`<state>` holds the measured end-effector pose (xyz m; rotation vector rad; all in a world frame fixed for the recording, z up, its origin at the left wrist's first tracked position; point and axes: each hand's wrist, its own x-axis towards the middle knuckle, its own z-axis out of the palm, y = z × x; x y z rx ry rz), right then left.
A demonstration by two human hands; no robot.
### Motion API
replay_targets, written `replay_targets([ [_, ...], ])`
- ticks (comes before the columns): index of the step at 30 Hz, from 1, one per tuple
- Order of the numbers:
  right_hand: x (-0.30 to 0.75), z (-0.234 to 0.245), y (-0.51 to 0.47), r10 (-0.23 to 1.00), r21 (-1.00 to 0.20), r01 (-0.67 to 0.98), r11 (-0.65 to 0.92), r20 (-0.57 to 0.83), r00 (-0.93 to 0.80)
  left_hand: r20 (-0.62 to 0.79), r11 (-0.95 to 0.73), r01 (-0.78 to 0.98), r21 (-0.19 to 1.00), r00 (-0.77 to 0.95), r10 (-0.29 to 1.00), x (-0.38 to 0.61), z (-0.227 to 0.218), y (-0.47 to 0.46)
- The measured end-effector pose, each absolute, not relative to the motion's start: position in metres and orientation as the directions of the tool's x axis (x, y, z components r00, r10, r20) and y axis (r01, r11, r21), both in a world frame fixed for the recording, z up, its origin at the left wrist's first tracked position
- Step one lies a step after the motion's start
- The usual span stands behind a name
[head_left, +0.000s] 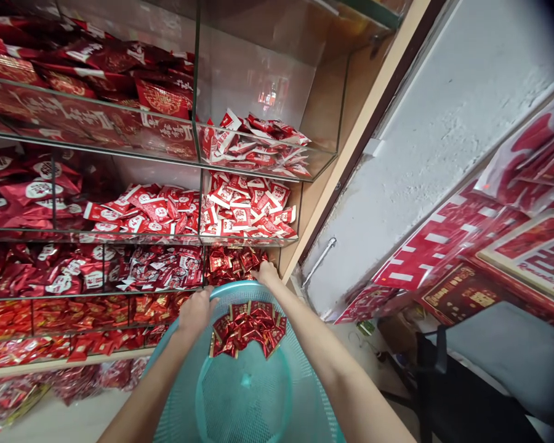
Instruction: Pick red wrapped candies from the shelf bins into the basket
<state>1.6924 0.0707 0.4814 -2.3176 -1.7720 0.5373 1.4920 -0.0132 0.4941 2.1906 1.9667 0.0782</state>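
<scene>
A large turquoise plastic basket (300, 375) with mesh sides is below me, tilted against the shelves. Several shiny dark red packets (247, 335) lie inside it, towards the far wall. My left hand (196, 314) is closed around the basket's rim at the far left. Over the far rim, my right hand (266, 274) reaches to a glass-fronted bin holding similar dark red packets (233, 261). Its fingers are at the right end of these packets and mostly hidden, so their grip is unclear.
Glass-divided shelves (258, 241) rise in front, filled with red and white packets (247, 206). A wooden side panel (351, 147) borders them on the right. Beyond the grey wall (425, 123) stand red boxes (466, 289) and a black chair (457, 381).
</scene>
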Motion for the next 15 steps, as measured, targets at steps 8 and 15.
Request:
replay_targets([
  [8, 1.691, 0.466, 0.08, 0.93, -0.34, 0.87, -0.357, -0.221, 0.295, -0.111, -0.076, 0.979, 0.191, 0.098, 0.989, 1.492, 0.496, -0.012],
  [15, 1.689, 0.476, 0.069, 0.956, -0.333, 0.898, -0.288, -0.152, 0.25, -0.1, -0.081, 0.978, 0.191, 0.102, 0.99, 1.492, 0.495, -0.012],
])
